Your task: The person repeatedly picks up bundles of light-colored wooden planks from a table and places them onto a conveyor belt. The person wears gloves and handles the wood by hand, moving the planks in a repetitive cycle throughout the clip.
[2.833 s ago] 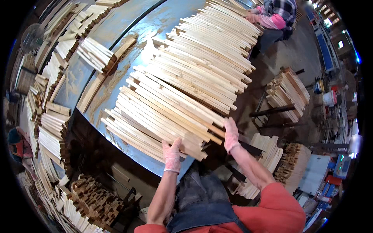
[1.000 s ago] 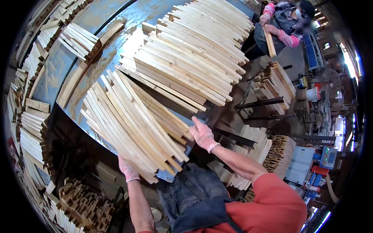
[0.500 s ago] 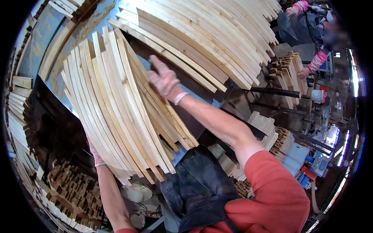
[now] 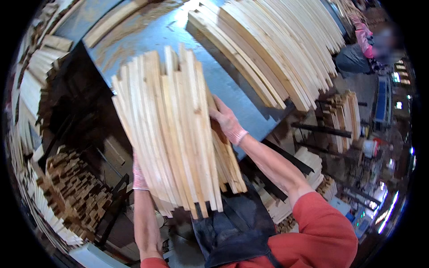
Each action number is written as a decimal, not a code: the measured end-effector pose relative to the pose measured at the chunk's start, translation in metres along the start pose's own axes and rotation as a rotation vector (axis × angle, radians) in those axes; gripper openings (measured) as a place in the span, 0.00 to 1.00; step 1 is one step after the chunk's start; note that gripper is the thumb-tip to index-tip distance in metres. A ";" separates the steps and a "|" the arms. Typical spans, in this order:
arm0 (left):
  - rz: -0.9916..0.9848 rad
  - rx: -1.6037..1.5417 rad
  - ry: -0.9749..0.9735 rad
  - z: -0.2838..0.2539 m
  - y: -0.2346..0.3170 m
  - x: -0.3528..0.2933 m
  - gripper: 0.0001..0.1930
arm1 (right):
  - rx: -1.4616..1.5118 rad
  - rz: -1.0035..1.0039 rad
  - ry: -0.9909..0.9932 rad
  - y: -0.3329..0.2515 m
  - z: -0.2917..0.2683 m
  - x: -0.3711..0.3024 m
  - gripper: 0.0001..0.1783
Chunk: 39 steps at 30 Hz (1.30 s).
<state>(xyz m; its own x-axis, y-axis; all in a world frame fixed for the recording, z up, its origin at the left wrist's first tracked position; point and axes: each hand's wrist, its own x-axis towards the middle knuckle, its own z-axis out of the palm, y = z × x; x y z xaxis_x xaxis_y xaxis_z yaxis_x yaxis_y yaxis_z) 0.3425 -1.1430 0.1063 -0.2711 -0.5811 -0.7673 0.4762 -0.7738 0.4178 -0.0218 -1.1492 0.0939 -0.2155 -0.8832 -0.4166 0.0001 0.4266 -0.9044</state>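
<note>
A thick bundle of pale wooden strips (image 4: 172, 134) is held between my two gloved hands, close to my apron. Pressed against its left side is my left hand (image 4: 140, 173), in a pink-and-white glove, its fingers mostly hidden by the wood. My right hand (image 4: 229, 121) grips the opposite side, fingertips tucked behind the strips. The strips' far ends are uneven, and a few on the right lie lower and at a slant. Behind the bundle is a blue table (image 4: 241, 96) scattered with sawdust.
A broad row of strips (image 4: 272, 49) lies on the table's right part. One thick board (image 4: 114, 22) rests at the far left. Stacked wood (image 4: 78, 190) stands low on the left, more stacks (image 4: 344, 116) on the right. Another person (image 4: 364, 49) in pink sleeves works at far right.
My right hand, open above the strips before, now grips the bundle's right side. The bundle has shifted right and toward me, and my view has turned, showing more of the blue table.
</note>
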 end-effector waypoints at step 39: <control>0.881 -0.566 0.882 -0.340 -0.206 -0.632 0.36 | -0.119 0.188 -1.478 -0.139 0.557 -0.481 0.26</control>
<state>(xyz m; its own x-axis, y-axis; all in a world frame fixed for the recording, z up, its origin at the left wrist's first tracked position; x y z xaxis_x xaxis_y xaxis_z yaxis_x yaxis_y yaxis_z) 0.6998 -0.5309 0.3401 0.8134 -0.3060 -0.4947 0.5435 0.0969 0.8338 0.6256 -0.8916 0.3687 0.9364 -0.1782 -0.3025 -0.1779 0.5021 -0.8463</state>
